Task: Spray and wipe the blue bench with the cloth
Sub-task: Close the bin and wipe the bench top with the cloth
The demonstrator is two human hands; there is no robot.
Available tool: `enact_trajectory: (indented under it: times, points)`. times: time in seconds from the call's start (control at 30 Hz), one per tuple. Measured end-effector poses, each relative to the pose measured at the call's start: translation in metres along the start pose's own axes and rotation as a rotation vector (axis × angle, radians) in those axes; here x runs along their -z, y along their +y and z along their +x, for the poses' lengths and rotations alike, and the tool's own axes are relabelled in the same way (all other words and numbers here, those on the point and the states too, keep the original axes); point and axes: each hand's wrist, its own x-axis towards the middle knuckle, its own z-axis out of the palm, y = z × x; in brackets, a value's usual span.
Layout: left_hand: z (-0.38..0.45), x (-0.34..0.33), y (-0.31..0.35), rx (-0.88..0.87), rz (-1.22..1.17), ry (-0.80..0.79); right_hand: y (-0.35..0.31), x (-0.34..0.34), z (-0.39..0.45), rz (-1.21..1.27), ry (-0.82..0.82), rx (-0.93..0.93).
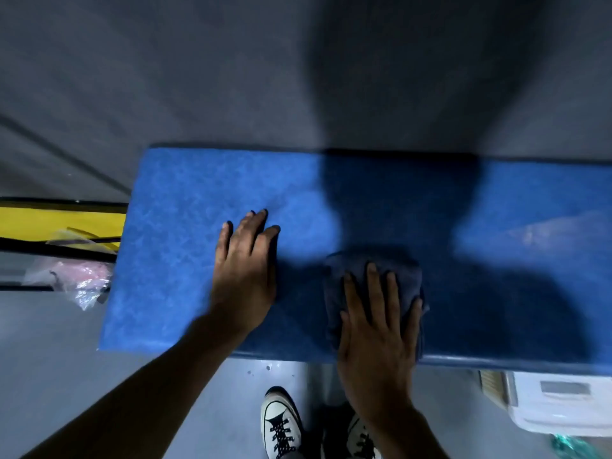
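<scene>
The blue bench (pixel 185 200) runs across the middle of the view, its left end in sight and its right end cut off by the frame. A folded dark blue cloth (pixel 404 273) lies on the bench near its front edge. My right hand (pixel 377 329) presses flat on the cloth with straight fingers. My left hand (pixel 246 270) rests flat on the bare bench surface to the left of the cloth, fingers spread. My shadow darkens the bench's middle. No spray bottle is in view.
Grey floor surrounds the bench. A yellow and black object (pixel 59 223) and crumpled clear plastic (pixel 82 279) lie by the bench's left end. A white device (pixel 559 402) sits under the front right. My white shoes (pixel 281 422) stand just before the bench.
</scene>
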Motion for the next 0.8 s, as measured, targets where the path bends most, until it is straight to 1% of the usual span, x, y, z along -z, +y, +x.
enact_trajectory:
  times: [0.07, 0.1, 0.17, 0.27, 0.3, 0.43, 0.57, 0.67, 0.8]
  points:
    - [0.003, -0.002, 0.024, -0.032, -0.11, 0.027, 0.008, 0.0, -0.017, -0.002, 0.058, -0.027]
    - [0.005, -0.006, 0.038, -0.066, -0.144, 0.01, 0.013, -0.001, -0.022, -0.016, 0.081, -0.04]
    - [0.003, -0.016, 0.063, -0.102, -0.14, -0.067, 0.02, -0.002, -0.031, -0.026, 0.119, -0.084]
    - [-0.001, -0.028, 0.08, -0.056, -0.083, -0.16, 0.022, -0.002, -0.036, 0.021, 0.165, -0.16]
    - [-0.003, -0.03, 0.08, -0.044, -0.065, -0.169, 0.019, -0.001, -0.036, 0.041, 0.15, -0.167]
    - [-0.005, -0.036, 0.078, -0.055, -0.04, -0.135, 0.025, -0.008, -0.027, 0.059, 0.03, -0.107]
    - [-0.005, -0.038, 0.077, -0.066, -0.028, -0.124, 0.04, -0.011, 0.001, 0.024, -0.032, -0.012]
    - [-0.004, -0.037, 0.081, -0.053, -0.029, -0.115, 0.055, -0.008, 0.035, 0.03, -0.031, 0.059]
    - [-0.004, -0.04, 0.081, -0.048, -0.055, -0.062, 0.068, -0.009, 0.099, 0.046, -0.008, 0.108]
